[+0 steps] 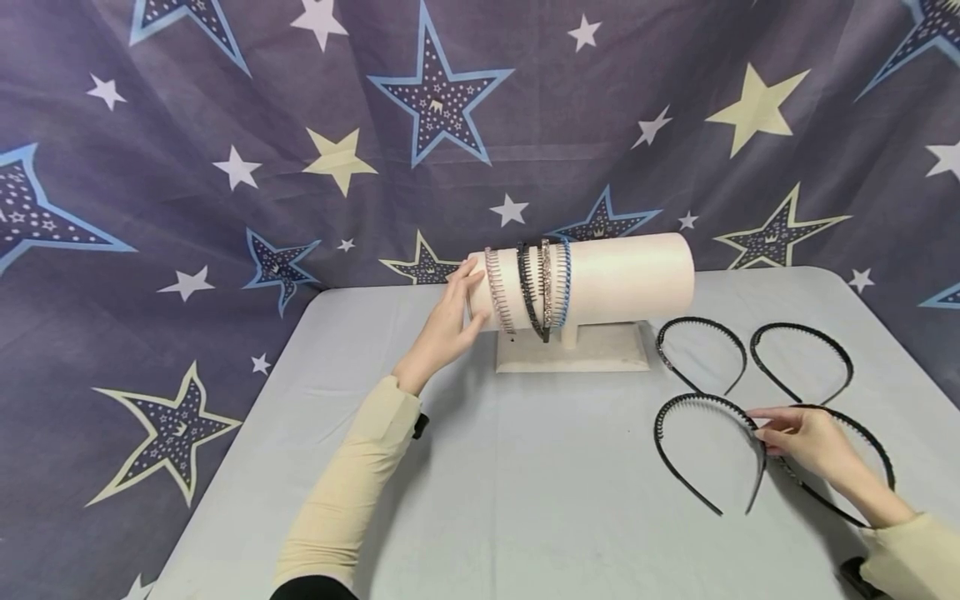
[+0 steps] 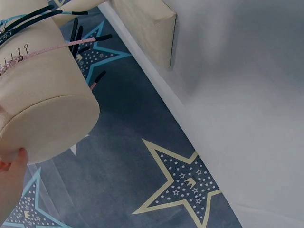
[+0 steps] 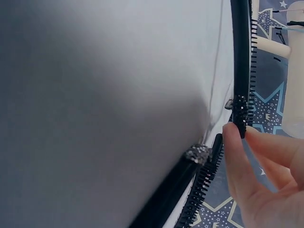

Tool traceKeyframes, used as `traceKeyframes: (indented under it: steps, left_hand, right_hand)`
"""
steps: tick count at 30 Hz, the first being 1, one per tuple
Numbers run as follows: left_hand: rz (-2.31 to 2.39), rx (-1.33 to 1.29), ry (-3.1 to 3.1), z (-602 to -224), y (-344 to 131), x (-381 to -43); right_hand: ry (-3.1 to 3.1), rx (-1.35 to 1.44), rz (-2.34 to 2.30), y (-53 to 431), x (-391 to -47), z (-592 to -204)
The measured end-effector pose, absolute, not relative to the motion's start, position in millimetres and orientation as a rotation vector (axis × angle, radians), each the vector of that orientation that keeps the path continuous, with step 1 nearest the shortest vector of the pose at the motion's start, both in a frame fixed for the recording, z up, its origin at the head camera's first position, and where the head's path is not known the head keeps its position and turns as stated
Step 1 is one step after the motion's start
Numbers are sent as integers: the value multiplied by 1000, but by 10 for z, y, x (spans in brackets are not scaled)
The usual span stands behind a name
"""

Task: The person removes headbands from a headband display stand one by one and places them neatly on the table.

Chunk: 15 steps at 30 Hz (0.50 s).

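My right hand point(image 1: 813, 446) pinches the side of a black toothed headband point(image 1: 705, 396) between thumb and fingertips. The right wrist view shows the pinched band point(image 3: 241, 61) with small shiny studs beside the fingertips. Farther left stands a cream cylindrical display stand point(image 1: 630, 275) on a flat base. It carries several headbands: a pink one point(image 1: 497, 292), black ones point(image 1: 527, 292), a glittery one point(image 1: 547, 283) and a blue one point(image 1: 564, 283). My left hand point(image 1: 442, 325) rests with extended fingers on the stand's left end; its thumb point(image 2: 16, 173) touches the end's rim.
Other black headbands lie on the pale table point(image 1: 525, 483): one behind point(image 1: 705, 321), one at the back right point(image 1: 802, 327), and one point(image 1: 873, 433) partly under my right hand. A dark star-patterned curtain point(image 1: 262, 125) hangs behind the table.
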<state>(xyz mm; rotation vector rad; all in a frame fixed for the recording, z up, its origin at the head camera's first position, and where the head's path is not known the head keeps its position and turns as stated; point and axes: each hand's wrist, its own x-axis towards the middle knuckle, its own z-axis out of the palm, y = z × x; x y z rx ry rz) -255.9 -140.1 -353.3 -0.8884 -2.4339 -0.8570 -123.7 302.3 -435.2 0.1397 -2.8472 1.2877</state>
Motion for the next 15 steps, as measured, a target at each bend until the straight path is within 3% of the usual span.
traceKeyframes:
  steps: [15]
  left_hand:
    - [-855, -890, -2435, -3540, -1410, -2566]
  right_hand:
    - [-2867, 140, 1253, 3024, -1234, -4408]
